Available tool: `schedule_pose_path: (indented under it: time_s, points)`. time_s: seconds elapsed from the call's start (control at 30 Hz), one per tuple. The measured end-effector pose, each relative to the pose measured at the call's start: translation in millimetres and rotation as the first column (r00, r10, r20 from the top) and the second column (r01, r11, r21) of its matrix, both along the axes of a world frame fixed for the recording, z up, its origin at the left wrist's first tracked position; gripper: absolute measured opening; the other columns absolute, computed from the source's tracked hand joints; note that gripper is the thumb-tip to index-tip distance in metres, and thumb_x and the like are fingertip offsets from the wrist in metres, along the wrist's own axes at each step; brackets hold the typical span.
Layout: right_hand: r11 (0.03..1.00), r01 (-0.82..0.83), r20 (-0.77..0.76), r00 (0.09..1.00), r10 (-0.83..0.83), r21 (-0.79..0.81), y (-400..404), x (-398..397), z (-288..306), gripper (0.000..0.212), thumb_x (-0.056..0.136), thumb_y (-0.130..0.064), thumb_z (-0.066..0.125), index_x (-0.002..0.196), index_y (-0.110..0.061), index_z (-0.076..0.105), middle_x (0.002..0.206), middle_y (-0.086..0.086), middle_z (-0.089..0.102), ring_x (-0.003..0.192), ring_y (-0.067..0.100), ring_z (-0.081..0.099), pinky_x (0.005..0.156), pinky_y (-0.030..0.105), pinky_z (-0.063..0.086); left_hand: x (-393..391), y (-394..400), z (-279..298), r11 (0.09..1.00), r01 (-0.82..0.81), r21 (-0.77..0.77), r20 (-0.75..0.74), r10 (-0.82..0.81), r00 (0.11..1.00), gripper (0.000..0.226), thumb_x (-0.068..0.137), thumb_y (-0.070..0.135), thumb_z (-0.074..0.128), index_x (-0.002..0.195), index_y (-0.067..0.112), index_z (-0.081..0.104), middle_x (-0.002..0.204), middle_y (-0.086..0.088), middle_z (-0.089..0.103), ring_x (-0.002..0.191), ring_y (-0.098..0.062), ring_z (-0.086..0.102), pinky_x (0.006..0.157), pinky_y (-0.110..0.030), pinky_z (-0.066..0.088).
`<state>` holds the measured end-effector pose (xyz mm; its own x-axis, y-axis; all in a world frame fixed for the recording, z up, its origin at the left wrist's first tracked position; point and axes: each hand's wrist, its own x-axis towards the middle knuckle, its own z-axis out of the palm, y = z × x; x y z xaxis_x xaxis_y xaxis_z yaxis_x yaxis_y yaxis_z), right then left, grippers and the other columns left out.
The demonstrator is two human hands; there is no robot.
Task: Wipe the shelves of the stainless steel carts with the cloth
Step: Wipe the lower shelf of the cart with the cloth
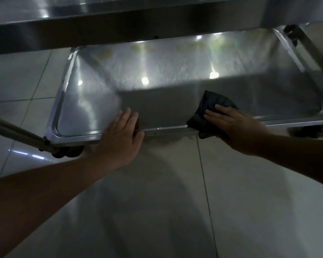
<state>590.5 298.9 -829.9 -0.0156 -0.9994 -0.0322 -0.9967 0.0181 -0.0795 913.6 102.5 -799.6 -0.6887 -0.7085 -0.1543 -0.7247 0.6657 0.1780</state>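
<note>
Dark cloth is lying under the flat, spread right hand, draped over the bottom shelf's front rim; pressed, not gripped, it risks sliding floorward. The left hand, open and empty, is bracing alongside.

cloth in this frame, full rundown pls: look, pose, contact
The cloth is dark, nearly black, soft fabric, crumpled rather than folded flat. It drapes over the near rim of the cart's bottom shelf, part lying on the shelf surface, part hanging over the edge. The right hand presses flat on top of it, fingers spread. Left hand rests on the rim, apart from it.
</note>
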Motion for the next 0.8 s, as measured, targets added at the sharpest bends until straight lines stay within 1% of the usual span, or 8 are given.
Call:
schedule_pose_path:
  time_s: [0.13,0.27,0.43,0.5,0.53,0.6,0.7,0.8]
  points:
    - [0.995,0.050,-0.052,0.997,-0.054,-0.082,7,6,-8,0.071,0.094,-0.032,0.062,0.159,-0.026,0.034,0.159,-0.005,0.045,0.151,0.024,0.037,0.117,0.046,0.026,-17,19,3,0.999,0.044,0.004,0.012,-0.044,0.999,0.067,0.110,0.051,0.029,0.170,0.022,0.016,0.178,0.000,0.003,0.164,-0.019,0.000,0.131,-0.039,0.009]
    - [0.993,0.097,-0.069,0.992,-0.102,-0.068,12,12,-1,0.068,0.092,-0.025,0.067,0.155,-0.029,0.042,0.153,-0.007,0.054,0.144,0.023,0.046,0.110,0.045,0.035,-21,40,2,0.995,0.091,0.039,0.054,-0.093,0.994,0.072,0.108,0.049,0.042,0.170,0.023,0.013,0.178,0.002,0.000,0.164,-0.017,-0.002,0.130,-0.038,0.006]
    - [0.947,0.284,0.036,0.956,-0.292,0.151,17,29,41,0.058,0.100,-0.017,0.057,0.154,-0.033,0.043,0.151,-0.005,0.056,0.140,0.023,0.051,0.104,0.050,0.049,-22,76,14,0.990,0.135,0.050,0.085,-0.139,0.987,0.080,0.101,0.047,0.055,0.168,0.019,0.023,0.177,-0.003,0.011,0.163,-0.025,0.011,0.126,-0.047,0.019]
    - [0.901,0.355,0.055,0.924,-0.379,0.251,19,43,63,0.053,0.100,-0.017,0.057,0.148,-0.037,0.048,0.135,-0.002,0.065,0.111,0.022,0.064,0.085,0.042,0.057,-22,90,26,0.985,0.127,0.116,0.114,-0.140,0.984,0.079,0.100,0.050,0.053,0.168,0.022,0.023,0.178,-0.002,0.010,0.163,-0.025,0.012,0.126,-0.047,0.019]
    - [0.867,0.392,0.072,0.899,-0.431,0.308,23,53,73,0.049,0.100,-0.016,0.057,0.143,-0.040,0.052,0.121,-0.001,0.068,0.088,0.018,0.062,0.071,0.035,0.053,-21,96,33,0.980,0.111,0.163,0.141,-0.135,0.981,0.077,0.101,0.052,0.050,0.167,0.023,0.022,0.178,-0.001,0.008,0.163,-0.024,0.010,0.126,-0.047,0.017]
    - [0.789,0.437,0.103,0.845,-0.524,0.432,35,77,95,0.047,0.099,-0.013,0.057,0.135,-0.043,0.057,0.097,-0.005,0.064,0.066,0.013,0.050,0.057,0.029,0.044,-20,108,52,0.965,0.094,0.245,0.214,-0.149,0.965,0.074,0.103,0.054,0.044,0.167,0.026,0.020,0.177,0.000,0.009,0.163,-0.022,0.008,0.128,-0.047,0.014]
    - [0.723,0.397,0.121,0.827,-0.550,0.566,61,110,134,0.043,0.094,-0.008,0.058,0.126,-0.037,0.060,0.084,-0.007,0.057,0.063,0.014,0.055,0.056,0.032,0.054,-10,128,93,0.944,0.074,0.323,0.316,-0.181,0.931,0.072,0.103,0.054,0.040,0.167,0.028,0.017,0.176,0.001,0.015,0.162,-0.022,0.011,0.128,-0.048,0.016]
    - [0.669,0.348,0.089,0.845,-0.527,0.657,88,134,186,0.035,0.094,-0.009,0.056,0.120,-0.032,0.059,0.083,-0.006,0.055,0.066,0.016,0.056,0.059,0.034,0.054,4,151,148,0.927,0.025,0.374,0.387,-0.180,0.904,0.074,0.103,0.057,0.039,0.168,0.028,0.015,0.176,0.000,0.015,0.162,-0.023,0.012,0.128,-0.048,0.015]
